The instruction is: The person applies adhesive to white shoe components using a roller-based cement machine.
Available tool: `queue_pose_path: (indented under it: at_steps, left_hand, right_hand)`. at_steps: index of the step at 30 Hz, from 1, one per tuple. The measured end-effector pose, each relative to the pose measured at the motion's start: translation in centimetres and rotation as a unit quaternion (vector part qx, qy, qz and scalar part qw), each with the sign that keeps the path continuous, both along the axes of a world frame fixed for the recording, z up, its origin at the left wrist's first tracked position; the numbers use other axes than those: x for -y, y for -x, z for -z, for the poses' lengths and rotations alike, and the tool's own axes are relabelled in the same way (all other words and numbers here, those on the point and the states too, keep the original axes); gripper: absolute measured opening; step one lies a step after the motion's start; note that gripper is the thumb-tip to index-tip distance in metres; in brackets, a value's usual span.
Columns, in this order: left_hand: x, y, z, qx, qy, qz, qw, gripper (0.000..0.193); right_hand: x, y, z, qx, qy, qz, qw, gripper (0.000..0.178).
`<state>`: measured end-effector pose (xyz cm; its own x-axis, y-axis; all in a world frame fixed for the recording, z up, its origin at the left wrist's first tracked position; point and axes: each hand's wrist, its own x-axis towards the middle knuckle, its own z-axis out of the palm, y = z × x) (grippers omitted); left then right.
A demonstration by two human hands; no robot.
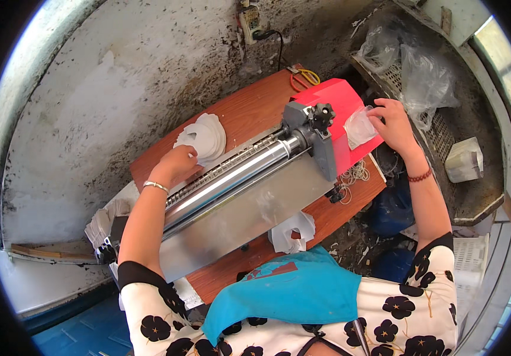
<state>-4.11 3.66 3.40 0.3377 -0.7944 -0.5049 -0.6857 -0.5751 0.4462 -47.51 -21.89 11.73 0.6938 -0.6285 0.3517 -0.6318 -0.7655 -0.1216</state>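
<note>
A metal roller machine (237, 187) with a long shiny roller and a sloping steel plate lies across the table in front of me. Behind the roller, my left hand (177, 164) reaches over with fingers bent and somewhat apart, at the near edge of a pile of thin white rounded sheets (208, 137). My right hand (390, 123) is at the machine's red end cover (326, 94). Its thumb and fingertips close on the edge of a translucent, whitish pouch-like piece (359, 127) lying against the cover. The pouch's contents are unclear.
A white piece with a hole (294, 231) sits below the steel plate on the brown table (255, 98). Tangled string (355, 173) lies by the machine's right end. Clear plastic bags (424, 77) rest on a ledge at right, above a whitish block (465, 160).
</note>
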Motion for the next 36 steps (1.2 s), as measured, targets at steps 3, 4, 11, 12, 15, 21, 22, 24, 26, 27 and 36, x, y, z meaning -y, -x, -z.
queue_pose_path:
  at_steps: [3, 4, 11, 12, 15, 21, 22, 24, 26, 27, 36]
  left_hand:
    - [-0.9, 2.1, -2.8, 0.012, 0.055, -0.004, 0.998, 0.031]
    - [-1.1, 2.4, -3.0, 0.005, 0.076, -0.016, 0.997, 0.033]
    - [-4.8, 5.2, -5.3, -0.014, 0.220, -0.009, 0.975, 0.029]
    - [-5.5, 5.8, -5.7, -0.023, 0.230, -0.023, 0.973, 0.028]
    - [-7.3, 5.7, -5.0, -0.006, 0.290, -0.045, 0.956, 0.027]
    - [-9.0, 6.5, -5.3, -0.015, 0.395, -0.056, 0.917, 0.027]
    - [-9.2, 7.1, -5.8, -0.034, 0.376, -0.071, 0.923, 0.028]
    - [-9.9, 8.5, -6.6, -0.014, 0.378, -0.075, 0.923, 0.027]
    - [-10.7, 9.3, -6.4, -0.004, 0.388, -0.081, 0.918, 0.027]
    - [-11.3, 9.6, -6.2, 0.024, 0.412, -0.075, 0.908, 0.026]
    - [-13.5, 13.2, -6.5, 0.043, 0.487, -0.047, 0.871, 0.026]
  right_hand:
    - [0.4, -0.7, -0.2, -0.085, -0.027, 0.022, 0.996, 0.018]
    - [0.8, -1.4, -0.1, -0.135, -0.083, 0.056, 0.986, 0.019]
    - [0.9, -3.5, 0.8, -0.283, -0.105, 0.158, 0.940, 0.018]
    - [0.6, -3.2, 0.4, -0.283, -0.106, 0.158, 0.940, 0.018]
    - [1.0, -2.2, -0.2, -0.179, -0.213, 0.084, 0.957, 0.022]
    - [0.1, 1.2, -1.6, 0.010, -0.110, -0.016, 0.994, 0.021]
    - [-0.9, 1.5, -1.6, 0.001, -0.120, -0.016, 0.993, 0.021]
    - [-3.7, 2.1, -1.3, 0.135, 0.059, -0.065, 0.987, 0.019]
    - [-8.8, 1.9, -0.6, 0.177, -0.029, -0.040, 0.983, 0.016]
    - [-11.7, 1.9, -0.2, 0.220, -0.112, -0.012, 0.969, 0.014]
    - [-24.6, 0.1, 16.2, 0.068, -0.313, -0.002, 0.947, 0.025]
